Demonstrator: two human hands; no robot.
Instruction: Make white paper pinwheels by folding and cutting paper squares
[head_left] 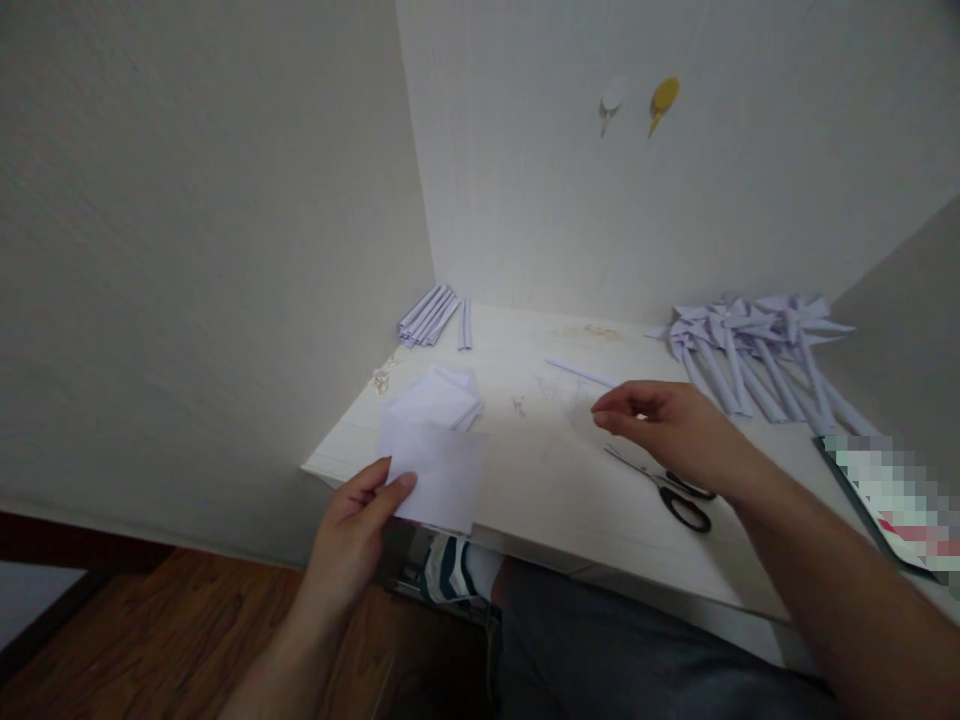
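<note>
left hand (356, 520) pinches a paper sheet (442, 470) at the desk edge; right hand (667, 425) hovers loosely open, empty, right over the scissors (671, 490), blades pointing left.

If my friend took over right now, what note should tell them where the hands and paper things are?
Left hand: pinches a white paper sheet at the table's near edge, thumb on top.
Right hand: empty, fingers curled, hovering above the scissors, which lie on the table.
Paper stack: just behind the held sheet.
Folded strips: back left corner. One loose strip mid-table.
Done: a pile of finished pinwheels lies at back right.
Left: the held sheet is uncut and unfolded; the stack is waiting.
</note>
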